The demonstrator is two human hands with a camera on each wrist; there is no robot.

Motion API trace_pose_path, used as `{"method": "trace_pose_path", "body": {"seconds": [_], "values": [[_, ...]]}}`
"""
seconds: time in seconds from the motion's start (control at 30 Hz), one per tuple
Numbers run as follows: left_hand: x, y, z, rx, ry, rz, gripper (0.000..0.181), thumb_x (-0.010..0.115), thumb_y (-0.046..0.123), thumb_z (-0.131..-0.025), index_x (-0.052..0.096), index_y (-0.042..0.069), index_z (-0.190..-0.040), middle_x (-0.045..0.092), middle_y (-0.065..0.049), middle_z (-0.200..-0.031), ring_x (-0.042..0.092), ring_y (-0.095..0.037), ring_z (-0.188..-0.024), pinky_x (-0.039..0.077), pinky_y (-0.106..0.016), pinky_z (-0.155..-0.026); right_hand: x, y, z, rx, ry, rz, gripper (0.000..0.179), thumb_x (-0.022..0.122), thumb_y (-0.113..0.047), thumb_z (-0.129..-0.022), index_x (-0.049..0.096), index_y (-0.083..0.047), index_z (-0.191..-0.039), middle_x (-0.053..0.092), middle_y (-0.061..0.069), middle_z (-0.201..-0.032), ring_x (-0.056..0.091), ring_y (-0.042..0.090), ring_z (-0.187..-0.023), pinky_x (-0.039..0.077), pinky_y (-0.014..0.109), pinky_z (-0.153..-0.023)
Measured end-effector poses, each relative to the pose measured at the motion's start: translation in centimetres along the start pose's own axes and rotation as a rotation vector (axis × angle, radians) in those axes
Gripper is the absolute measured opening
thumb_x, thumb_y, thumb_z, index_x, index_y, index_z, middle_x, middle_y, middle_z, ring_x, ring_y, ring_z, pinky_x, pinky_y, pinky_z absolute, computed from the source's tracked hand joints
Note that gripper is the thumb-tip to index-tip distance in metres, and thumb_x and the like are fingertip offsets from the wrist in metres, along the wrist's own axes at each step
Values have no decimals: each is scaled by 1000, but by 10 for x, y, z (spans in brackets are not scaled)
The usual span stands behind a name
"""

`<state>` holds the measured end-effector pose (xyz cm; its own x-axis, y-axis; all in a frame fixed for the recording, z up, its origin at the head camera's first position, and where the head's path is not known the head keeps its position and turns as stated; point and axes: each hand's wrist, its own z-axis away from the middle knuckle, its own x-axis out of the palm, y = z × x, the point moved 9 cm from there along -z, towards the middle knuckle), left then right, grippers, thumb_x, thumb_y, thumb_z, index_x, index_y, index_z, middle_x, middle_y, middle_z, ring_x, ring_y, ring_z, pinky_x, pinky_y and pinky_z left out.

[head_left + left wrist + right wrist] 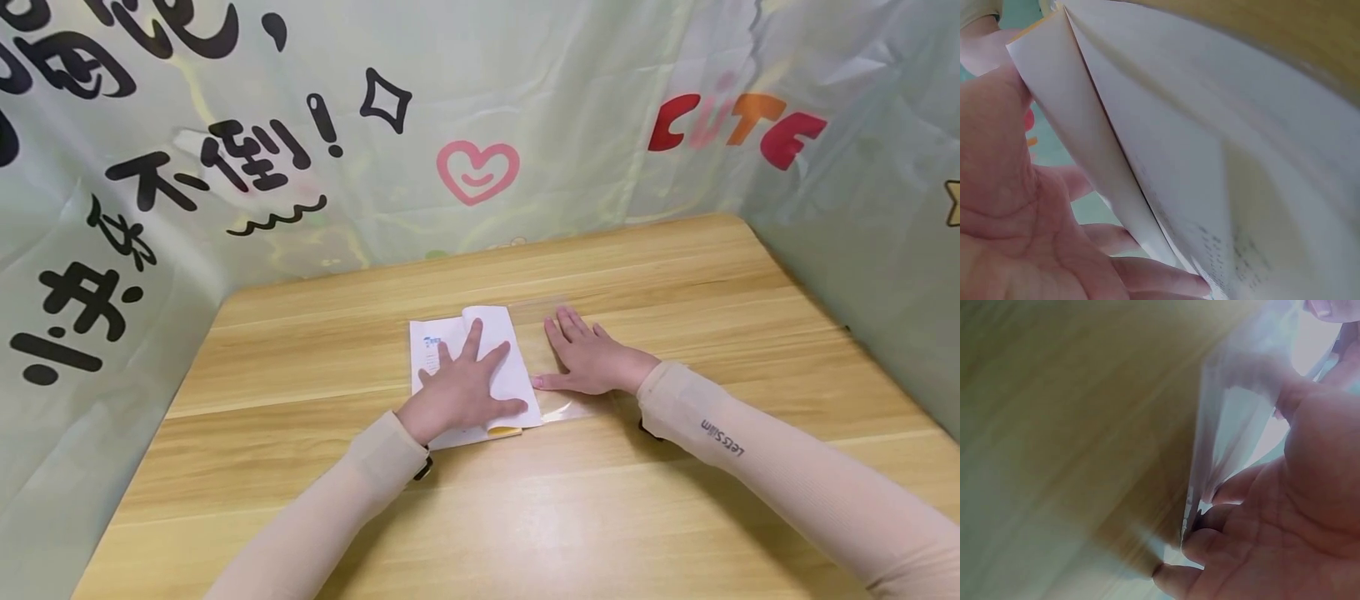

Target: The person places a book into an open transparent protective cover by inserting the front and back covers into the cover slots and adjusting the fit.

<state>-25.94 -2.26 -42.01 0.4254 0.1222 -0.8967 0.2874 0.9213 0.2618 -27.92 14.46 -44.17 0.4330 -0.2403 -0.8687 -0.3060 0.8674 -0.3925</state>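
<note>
Left fingers (471,340): splayed wide and straight, released, laid over the white page rather than curled round it; the left hand (467,392) covers much of the booklet.
Right fingers (572,325): extended and close together, grasping nothing; the right hand (594,362) lies flat on the clear sheet, its thumb stretched out toward the booklet's right edge.
Booklet (516,379): under the left hand, near the middle of the desk (600,508); blue print (432,341) shows at its upper left, and an orange edge (505,432) peeks out along the bottom.
Pages: in the left wrist view they stand a little apart from one another, with small blurred text on some.
Clear sheet (566,409): sticks out to the right of the booklet, flat on the wood, glossy at its lower edge; the right wrist view blurs it.
Sleeves: both beige, the right one (780,467) printed with dark letters.
Cloth (570,100): hangs behind the desk and at its sides, bearing black characters, a pink heart (477,200) and "CUTE" (780,156) in coloured letters.
</note>
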Motion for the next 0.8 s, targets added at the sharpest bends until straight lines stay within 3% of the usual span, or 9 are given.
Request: {"method": "trace_pose_path", "body": {"seconds": [0.23, 0.47, 0.8], "values": [[-2, 3, 2, 14, -1, -17, 92, 70, 73, -92, 32, 39, -169, -8, -3, -184, 11, -73, -154, 27, -91, -110, 2, 4, -3, 13, -3, 1, 119, 49, -82, -98, 8, 4, -170, -10, 30, -177, -8, 44, -168, 9, 75, -129], [-2, 3, 2, -2, -24, -18, 94, 71, 72, -92, 30, 39, -170, -7, -4, -184, 10, -72, -155, 27, -90, -112, -2, -1, 1, -7, -26, -22, 109, 51, -71, -104, 9, 7, -169, -8, 34, -176, -8, 48, -166, 8, 76, -128], [-2, 3, 2, -8, -32, -3, 93, 72, 69, -93, 32, 37, -170, -4, -6, -184, 11, -71, -156, 28, -89, -112, 6, 11, -6, 6, -33, -3, 102, 47, -66, -108, 5, 2, -170, -12, 29, -177, -10, 45, -167, 5, 73, -130]]}}
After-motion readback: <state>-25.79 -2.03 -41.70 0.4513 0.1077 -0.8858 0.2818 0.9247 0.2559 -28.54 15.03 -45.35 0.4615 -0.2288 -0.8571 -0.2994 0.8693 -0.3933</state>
